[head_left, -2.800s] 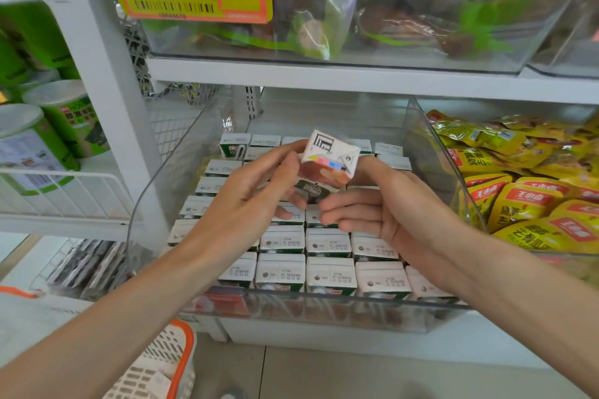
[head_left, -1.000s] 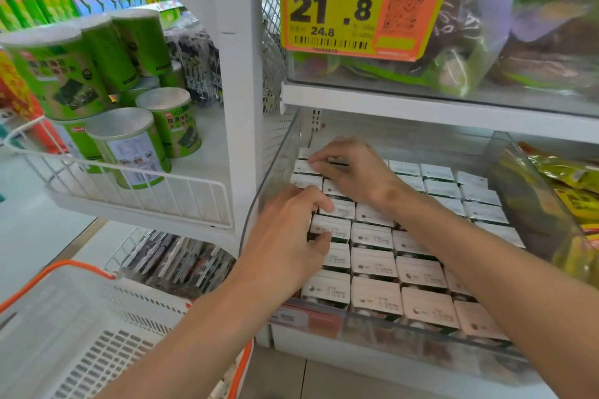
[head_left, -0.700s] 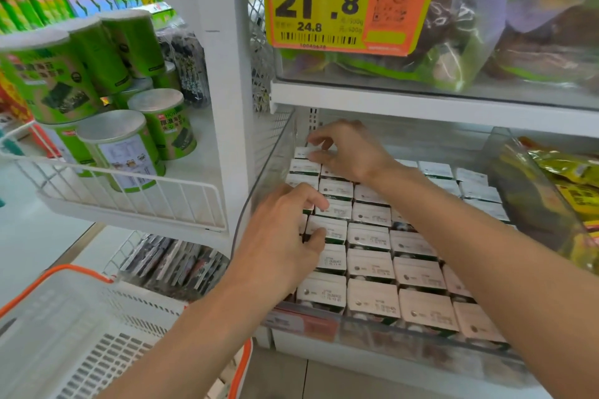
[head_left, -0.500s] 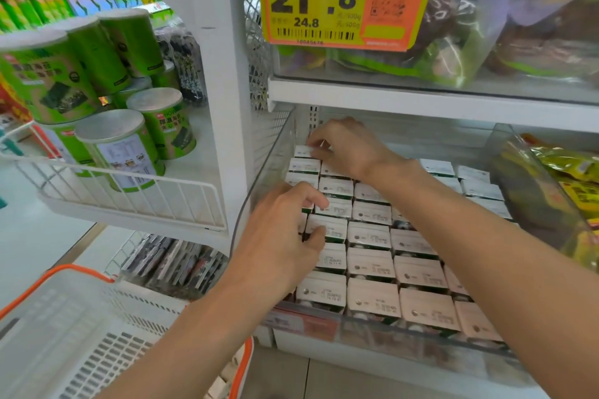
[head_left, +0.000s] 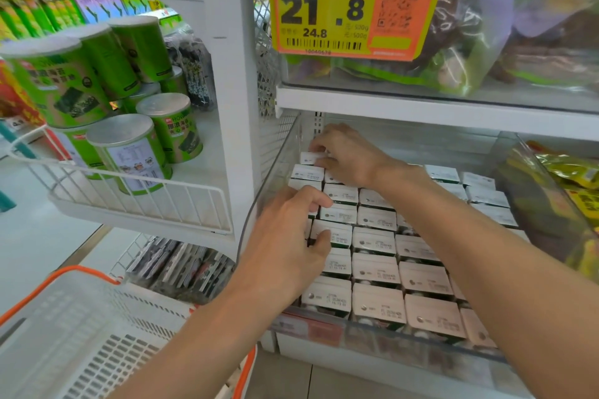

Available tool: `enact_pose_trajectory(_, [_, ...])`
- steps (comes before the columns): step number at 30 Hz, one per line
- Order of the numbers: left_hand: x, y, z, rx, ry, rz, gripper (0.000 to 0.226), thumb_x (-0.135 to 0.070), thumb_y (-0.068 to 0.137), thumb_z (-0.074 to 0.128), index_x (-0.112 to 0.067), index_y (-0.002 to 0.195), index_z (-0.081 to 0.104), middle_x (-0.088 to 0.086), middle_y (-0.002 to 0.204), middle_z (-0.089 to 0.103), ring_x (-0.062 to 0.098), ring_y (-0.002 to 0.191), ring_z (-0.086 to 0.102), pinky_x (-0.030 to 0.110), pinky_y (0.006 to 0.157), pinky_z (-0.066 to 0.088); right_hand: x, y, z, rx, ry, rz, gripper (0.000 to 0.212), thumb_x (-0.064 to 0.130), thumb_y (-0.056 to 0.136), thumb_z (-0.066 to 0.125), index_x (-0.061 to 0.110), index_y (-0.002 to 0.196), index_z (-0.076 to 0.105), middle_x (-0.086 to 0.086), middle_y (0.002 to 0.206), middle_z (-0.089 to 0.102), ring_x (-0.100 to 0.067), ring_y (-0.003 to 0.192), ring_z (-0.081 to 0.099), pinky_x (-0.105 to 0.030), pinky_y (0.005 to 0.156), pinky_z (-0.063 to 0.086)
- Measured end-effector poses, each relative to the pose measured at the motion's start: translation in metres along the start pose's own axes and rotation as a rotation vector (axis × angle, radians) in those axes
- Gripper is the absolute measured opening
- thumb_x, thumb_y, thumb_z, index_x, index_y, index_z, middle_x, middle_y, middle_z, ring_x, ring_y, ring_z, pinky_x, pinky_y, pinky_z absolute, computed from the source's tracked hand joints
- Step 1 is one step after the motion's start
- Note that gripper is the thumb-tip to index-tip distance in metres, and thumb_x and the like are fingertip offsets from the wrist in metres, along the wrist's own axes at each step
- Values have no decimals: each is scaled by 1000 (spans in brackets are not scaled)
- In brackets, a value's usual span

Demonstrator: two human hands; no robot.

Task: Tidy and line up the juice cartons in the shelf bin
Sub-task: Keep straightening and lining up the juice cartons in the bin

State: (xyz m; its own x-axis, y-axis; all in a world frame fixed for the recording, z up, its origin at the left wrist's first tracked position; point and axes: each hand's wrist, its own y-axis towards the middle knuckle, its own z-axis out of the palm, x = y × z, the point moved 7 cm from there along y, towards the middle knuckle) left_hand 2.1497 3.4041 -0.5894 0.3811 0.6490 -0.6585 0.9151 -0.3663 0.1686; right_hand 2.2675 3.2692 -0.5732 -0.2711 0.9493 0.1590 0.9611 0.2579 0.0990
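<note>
A clear plastic shelf bin on the lower shelf held white-topped juice cartons, which stood upright in close rows running from the front wall to the back. The rows on the right looked looser than those on the left.

Both bare arms reached into the bin's left side. The right hand was deepest in, at the back left corner, with its fingers curled round the rear carton, the last one in the left-hand column. The left hand lay nearer the front over the same column. Its fingers were bent down across the carton tops and its thumb tip rested on the top of one carton in the next column. The cartons beneath its palm were hidden. The right forearm crossed diagonally over the middle rows and covered several cartons.

A neighbouring bin just to the right held yellow snack packets. On the shelf above, another clear bin contained bagged goods in green and purple wrappers, which were blurred. An orange and yellow price tag reading 21.8 hung on its front.

Left of the white upright, green canisters stood behind a white wire rack, with dark packets stacked on the level below. A white shopping basket with an orange handle sat at the lower left, under the left forearm.
</note>
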Motion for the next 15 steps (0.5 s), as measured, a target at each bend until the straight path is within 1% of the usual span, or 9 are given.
enact_pose_trajectory(2, [1,0,0,1,1,2,37,-22,96,69,-38,128,59,-16,121,58,2,121,50,13,97,34,-2,-3,-1,-4,40,-14,27,19,108,58,11,133,64,-12,135,57,-30,132,45,-39,112,35])
enact_pose_trajectory(4, [1,1,0,-1,-2,2,37,-23,96,69,-38,129,58,-16,121,57,3,121,50,15,98,36,-5,-6,0,-21,63,-26,29,20,109,56,12,136,61,-9,138,54,-27,135,42,-41,116,31])
enact_pose_trajectory(6, [2,1,0,-3,-12,-1,37,-24,97,69,-38,129,58,-16,121,57,3,121,50,14,97,36,-6,-10,1,-34,65,-38,28,21,109,55,12,136,58,-7,139,54,-25,135,42,-42,116,30])
enact_pose_trajectory(9, [2,1,1,-6,-9,-2,38,-25,97,69,-39,130,58,-17,122,56,2,121,49,13,95,33,-8,-12,3,-25,63,-59,26,23,110,54,12,134,57,-7,134,60,-26,128,50,-39,111,35])
enact_pose_trajectory(11, [3,1,1,-10,-10,-2,38,-25,97,68,-39,130,58,-17,123,56,2,122,49,13,96,33,-10,-13,1,-33,131,-63,27,23,109,57,13,134,57,-8,129,66,-26,121,59,-39,105,45])
enact_pose_trajectory(12, [3,1,1,-12,-9,-2,37,-24,97,68,-38,130,58,-17,123,56,2,123,49,14,97,34,-11,-13,-1,-54,183,-62,30,23,107,59,14,136,58,-6,127,69,-24,118,62,-35,102,48])
enact_pose_trajectory(14, [3,1,1,-13,-10,-4,37,-25,98,68,-38,131,57,-17,122,56,3,124,49,15,98,35,-16,-13,-7,-153,297,-46,40,25,103,67,17,141,59,-1,127,69,-15,112,64,-19,95,48])
enact_pose_trajectory(15, [3,2,1,-15,-12,-5,37,-25,98,68,-38,131,57,-17,122,56,3,124,49,16,98,36,-19,-14,-10,-221,368,-24,44,25,100,72,18,142,61,0,123,69,-10,105,64,-10,89,46])
